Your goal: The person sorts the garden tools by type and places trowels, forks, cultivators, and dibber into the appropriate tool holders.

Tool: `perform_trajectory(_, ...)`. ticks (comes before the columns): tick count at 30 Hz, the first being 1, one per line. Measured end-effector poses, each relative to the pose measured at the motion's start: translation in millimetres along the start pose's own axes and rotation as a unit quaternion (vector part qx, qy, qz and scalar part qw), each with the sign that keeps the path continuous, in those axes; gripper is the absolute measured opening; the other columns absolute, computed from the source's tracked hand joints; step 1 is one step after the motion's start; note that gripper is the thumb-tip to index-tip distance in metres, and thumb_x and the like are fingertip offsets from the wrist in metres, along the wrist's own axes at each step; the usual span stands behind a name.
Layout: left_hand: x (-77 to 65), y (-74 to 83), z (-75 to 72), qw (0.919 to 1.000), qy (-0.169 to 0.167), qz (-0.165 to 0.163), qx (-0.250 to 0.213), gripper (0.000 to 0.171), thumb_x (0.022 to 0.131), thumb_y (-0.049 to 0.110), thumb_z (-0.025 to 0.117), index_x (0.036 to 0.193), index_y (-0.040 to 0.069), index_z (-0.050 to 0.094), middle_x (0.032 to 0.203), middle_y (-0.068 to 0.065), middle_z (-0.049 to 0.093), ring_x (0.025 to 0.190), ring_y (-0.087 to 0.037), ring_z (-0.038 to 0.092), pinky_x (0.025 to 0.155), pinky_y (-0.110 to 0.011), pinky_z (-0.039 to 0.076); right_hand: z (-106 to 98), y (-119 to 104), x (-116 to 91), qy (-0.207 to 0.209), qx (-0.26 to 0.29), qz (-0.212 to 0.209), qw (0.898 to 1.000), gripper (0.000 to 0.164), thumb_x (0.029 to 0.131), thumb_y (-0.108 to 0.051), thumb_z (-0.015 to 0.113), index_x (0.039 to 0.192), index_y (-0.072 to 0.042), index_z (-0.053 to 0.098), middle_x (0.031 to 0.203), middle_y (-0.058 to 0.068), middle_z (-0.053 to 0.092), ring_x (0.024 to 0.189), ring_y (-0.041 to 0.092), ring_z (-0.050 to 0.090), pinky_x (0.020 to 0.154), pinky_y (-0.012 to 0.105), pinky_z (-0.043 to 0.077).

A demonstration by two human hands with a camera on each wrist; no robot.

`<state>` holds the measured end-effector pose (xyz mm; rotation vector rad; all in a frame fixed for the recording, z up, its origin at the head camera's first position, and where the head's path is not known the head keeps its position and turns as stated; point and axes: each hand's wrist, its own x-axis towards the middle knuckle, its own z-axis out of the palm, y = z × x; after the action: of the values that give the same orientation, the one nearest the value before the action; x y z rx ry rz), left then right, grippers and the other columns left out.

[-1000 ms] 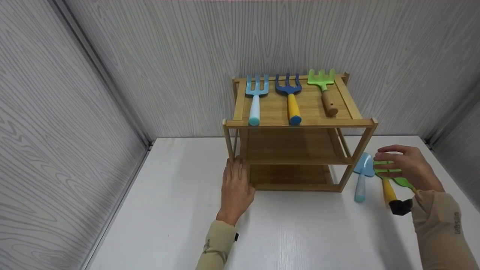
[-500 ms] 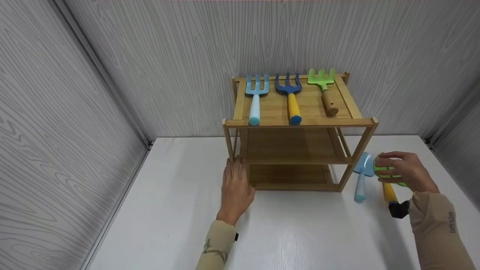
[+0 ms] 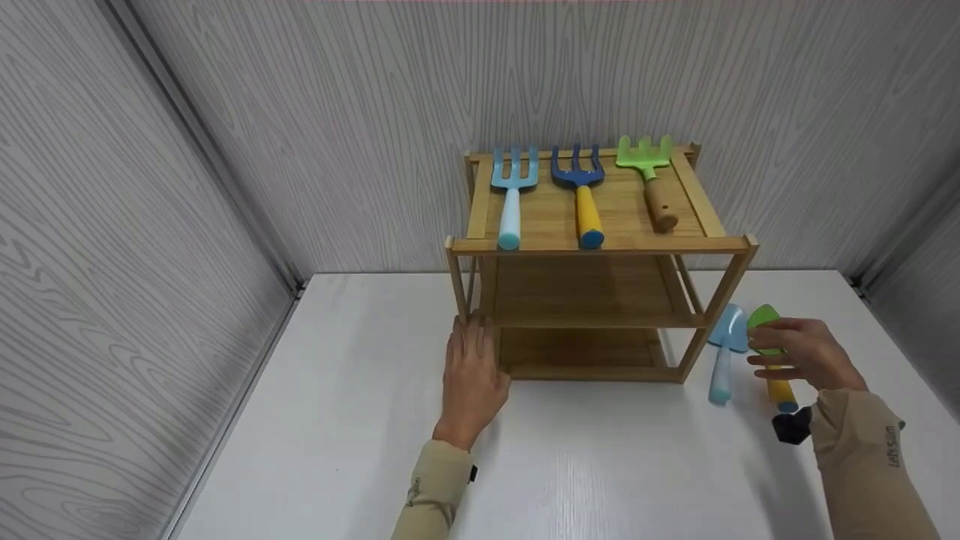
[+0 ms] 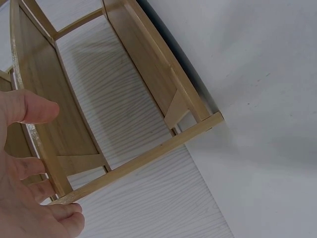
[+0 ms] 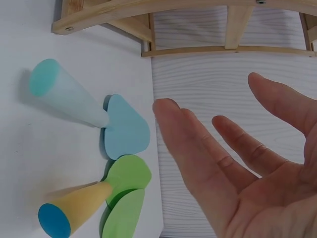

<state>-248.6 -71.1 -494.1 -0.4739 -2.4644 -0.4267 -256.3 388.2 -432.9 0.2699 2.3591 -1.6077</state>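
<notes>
My left hand (image 3: 474, 375) grips the left front leg of the wooden rack (image 3: 600, 244); in the left wrist view some fingers lie on either side of the post (image 4: 138, 159). My right hand (image 3: 806, 352) hovers over the trowels to the right of the rack, fingers spread and holding nothing. A light blue trowel (image 3: 721, 371) lies nearest the rack. Beside it is a green trowel with a yellow handle (image 3: 780, 391), partly covered by the hand in the head view. The right wrist view also shows a second green blade (image 5: 124, 213) against the first.
On the rack's top lie three hand forks: a light blue one (image 3: 510, 214), a dark blue one with a yellow handle (image 3: 587, 214) and a green one with a wooden handle (image 3: 658, 202). Grey wood-grain panels (image 3: 360, 135) enclose the white table (image 3: 330, 420).
My right hand has shifted a little left and toward me, uncovering more of the green blade with the yellow handle. The left hand and the rack have stayed in place.
</notes>
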Motion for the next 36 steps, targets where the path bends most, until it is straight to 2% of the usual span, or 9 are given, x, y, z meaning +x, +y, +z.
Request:
perform_trajectory(1, -0.3, 0.0, 0.0, 1.0000, 0.000, -0.001, -0.002, 0.069, 0.081, 0.002, 0.068, 0.144, -0.009, 0.042, 0.149, -0.027, 0.040, 0.142, -0.049, 0.031, 0.116, -0.053, 0.029, 0.7, 1.8, 0.8, 0.001, -0.002, 0.003, 1.000, 0.069, 0.103, -0.028, 0.057, 0.146, 0.018, 0.029, 0.100, 0.002, 0.067, 0.094, 0.019, 0.072, 0.083, 0.040, 0.059)
perform_trajectory(7, -0.3, -0.1, 0.6, 1.0000, 0.006, 0.001, -0.007, 0.069, 0.081, 0.002, 0.068, 0.144, -0.010, 0.043, 0.149, -0.027, 0.040, 0.142, -0.050, 0.031, 0.115, -0.054, 0.031, 3.0, 10.0, 4.6, -0.002, 0.000, 0.026, 1.000, 0.070, 0.102, -0.029, 0.059, 0.145, 0.018, 0.030, 0.104, 0.006, 0.065, 0.095, 0.022, 0.071, 0.084, 0.041, 0.059)
perform_trajectory(8, 0.0, -0.2, 0.8, 0.9999, 0.008, 0.002, -0.006, 0.069, 0.081, 0.002, 0.069, 0.144, -0.010, 0.043, 0.149, -0.027, 0.040, 0.142, -0.050, 0.031, 0.115, -0.054, 0.031, 3.1, 10.5, 4.9, -0.003, 0.000, 0.029, 1.000, 0.070, 0.102, -0.029, 0.060, 0.145, 0.018, 0.030, 0.099, -0.002, 0.064, 0.094, 0.021, 0.071, 0.083, 0.041, 0.059)
perform_trajectory(13, 0.4, -0.8, 1.8, 0.9999, 0.016, 0.006, 0.000, 0.071, 0.080, 0.002, 0.070, 0.144, -0.009, 0.044, 0.149, -0.027, 0.041, 0.141, -0.051, 0.033, 0.114, -0.055, 0.033, 4.8, 11.8, 5.7, -0.004, -0.015, 0.041, 0.999, 0.068, 0.102, -0.030, 0.060, 0.142, 0.019, 0.035, 0.092, -0.004, 0.065, 0.091, 0.021, 0.071, 0.082, 0.042, 0.060)
perform_trajectory(20, 0.3, -0.3, 1.6, 1.0000, 0.007, 0.002, -0.001, 0.071, 0.081, 0.002, 0.071, 0.145, -0.008, 0.043, 0.150, -0.027, 0.040, 0.141, -0.050, 0.032, 0.115, -0.055, 0.032, 6.7, 14.9, 9.0, -0.007, -0.007, 0.052, 0.999, 0.070, 0.101, -0.029, 0.060, 0.142, 0.021, 0.032, 0.115, 0.019, 0.062, 0.089, 0.021, 0.071, 0.081, 0.043, 0.060)
perform_trajectory(28, 0.7, 0.2, 1.8, 1.0000, 0.007, 0.003, 0.002, 0.071, 0.080, 0.002, 0.072, 0.144, -0.008, 0.043, 0.149, -0.027, 0.040, 0.141, -0.050, 0.033, 0.115, -0.054, 0.032, 9.0, 19.3, 13.2, -0.013, -0.001, 0.078, 0.997, 0.064, 0.101, -0.025, 0.061, 0.140, 0.019, 0.036, 0.128, 0.036, 0.053, 0.087, 0.022, 0.070, 0.082, 0.045, 0.060)
perform_trajectory(32, 0.8, 0.3, 1.8, 1.0000, 0.007, 0.003, 0.007, 0.070, 0.079, 0.002, 0.071, 0.144, -0.008, 0.044, 0.149, -0.027, 0.040, 0.141, -0.050, 0.034, 0.115, -0.054, 0.031, 10.7, 21.8, 14.3, -0.019, -0.003, 0.088, 0.996, 0.062, 0.101, -0.025, 0.060, 0.140, 0.018, 0.037, 0.135, 0.041, 0.046, 0.089, 0.023, 0.069, 0.083, 0.045, 0.059)
perform_trajectory(36, 0.8, 0.3, 1.5, 0.9999, 0.007, 0.004, 0.012, 0.070, 0.079, 0.002, 0.071, 0.143, -0.007, 0.045, 0.148, -0.026, 0.041, 0.141, -0.050, 0.034, 0.116, -0.053, 0.030, 14.4, 24.0, 16.3, -0.015, 0.000, 0.094, 0.995, 0.064, 0.101, -0.024, 0.059, 0.141, 0.019, 0.034, 0.133, 0.041, 0.045, 0.089, 0.024, 0.069, 0.083, 0.045, 0.059)
